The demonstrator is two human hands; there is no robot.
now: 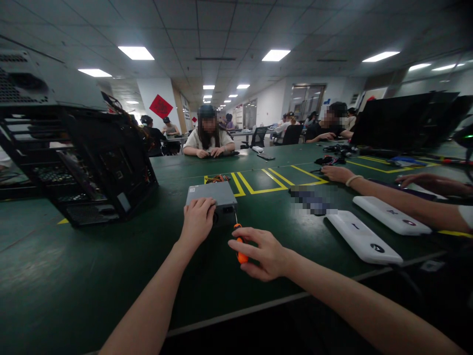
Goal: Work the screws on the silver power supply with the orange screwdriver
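Observation:
A grey computer power supply (223,194) lies on the green table, its socket side facing me and a bundle of cables (218,179) behind it. My left hand (197,217) grips its left front part, fingers over the top edge. With my right hand (264,254) I hold a screwdriver (240,249) by its orange and black handle, between thumb and fingers. The thin shaft points up and away, its tip at the right front edge of the power supply. Whether the tip sits in a screw is too small to tell.
An open black computer case (99,162) stands at the left. Two white devices (364,236) lie at the right, near another person's arms (399,199). Yellow tape lines (258,191) mark the green table (148,286). A person (209,133) sits opposite; dark monitors (395,121) stand at the right.

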